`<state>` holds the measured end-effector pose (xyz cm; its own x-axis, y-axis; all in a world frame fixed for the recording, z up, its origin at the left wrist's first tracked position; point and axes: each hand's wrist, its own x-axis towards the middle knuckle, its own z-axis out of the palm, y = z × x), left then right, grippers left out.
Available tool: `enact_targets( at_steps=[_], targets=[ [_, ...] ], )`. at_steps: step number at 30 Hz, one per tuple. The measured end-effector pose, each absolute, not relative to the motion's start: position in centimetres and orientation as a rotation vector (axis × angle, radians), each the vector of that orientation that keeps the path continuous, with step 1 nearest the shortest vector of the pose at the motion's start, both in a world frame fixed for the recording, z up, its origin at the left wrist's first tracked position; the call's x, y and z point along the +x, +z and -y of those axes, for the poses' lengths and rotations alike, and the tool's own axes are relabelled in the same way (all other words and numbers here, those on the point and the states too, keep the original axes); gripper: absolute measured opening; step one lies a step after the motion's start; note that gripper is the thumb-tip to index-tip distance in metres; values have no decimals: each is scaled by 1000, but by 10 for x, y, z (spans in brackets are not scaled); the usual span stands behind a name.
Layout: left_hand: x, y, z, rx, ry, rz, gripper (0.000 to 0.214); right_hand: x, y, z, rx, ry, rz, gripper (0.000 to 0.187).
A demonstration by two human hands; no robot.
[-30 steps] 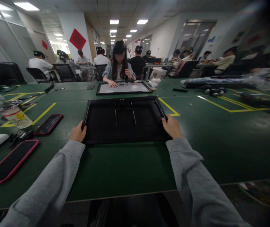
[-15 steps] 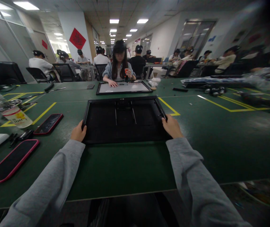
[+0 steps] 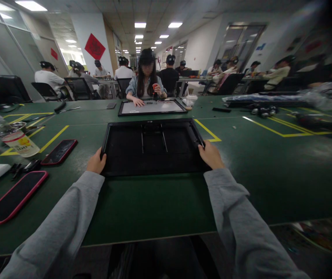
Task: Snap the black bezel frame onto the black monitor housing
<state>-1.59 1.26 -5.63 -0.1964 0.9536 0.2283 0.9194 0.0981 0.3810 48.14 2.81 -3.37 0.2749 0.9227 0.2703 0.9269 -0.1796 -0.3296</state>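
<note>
A wide black monitor casing [image 3: 154, 162] lies in front of me, close to the green table's surface, its raised rim facing up and two thin metal strips showing in its upper middle. My left hand [image 3: 96, 162] is closed around the casing's left edge, thumb on top. At the opposite side my right hand [image 3: 211, 155] grips the right edge in the same way. The fingers beneath both edges are hidden.
Across the green table [image 3: 154, 213], a person works on a grey panel [image 3: 154, 107] with an orange-handled tool [image 3: 154, 87]. On my left are two phones [image 3: 14, 197] [image 3: 59, 152] and a bottle [image 3: 20, 141]. A plastic cup [image 3: 190, 101] and wrapped parts [image 3: 258, 100] stand farther off.
</note>
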Motion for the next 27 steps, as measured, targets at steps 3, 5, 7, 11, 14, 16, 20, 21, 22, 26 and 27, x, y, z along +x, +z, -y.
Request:
enact_targets(
  at_steps=[3, 5, 7, 11, 14, 16, 20, 21, 22, 26, 27],
  targets=[
    [-16, -56, -12, 1947, 686, -2280, 56, 481, -33, -27, -2128, -7, 1675, 38],
    [-15, -55, -12, 1945, 688, -2288, 55, 481, -33, -27, -2123, -6, 1680, 38],
    [-15, -55, -12, 1936, 691, -2287, 55, 481, -34, -27, -2124, -6, 1683, 37],
    [-16, -55, -12, 1932, 715, -2270, 56, 481, -34, -28, -2133, -9, 1686, 37],
    [-17, -56, -12, 1927, 728, -2260, 57, 481, -33, -27, -2135, -13, 1690, 38],
    [-17, -57, -12, 1923, 738, -2249, 57, 481, -33, -27, -2135, -13, 1697, 38],
    [-18, -58, -13, 1928, 771, -2239, 56, 480, -32, -26, -2135, -23, 1700, 37],
    [-18, -59, -13, 1930, 777, -2237, 56, 480, -32, -26, -2134, -24, 1699, 37],
    [-18, -59, -13, 1930, 782, -2235, 56, 480, -32, -26, -2130, -23, 1700, 38],
    [-18, -59, -13, 1928, 770, -2236, 56, 481, -33, -27, -2126, -16, 1701, 39],
    [-18, -59, -13, 1928, 765, -2237, 56, 481, -33, -27, -2132, -14, 1697, 39]
  ],
)
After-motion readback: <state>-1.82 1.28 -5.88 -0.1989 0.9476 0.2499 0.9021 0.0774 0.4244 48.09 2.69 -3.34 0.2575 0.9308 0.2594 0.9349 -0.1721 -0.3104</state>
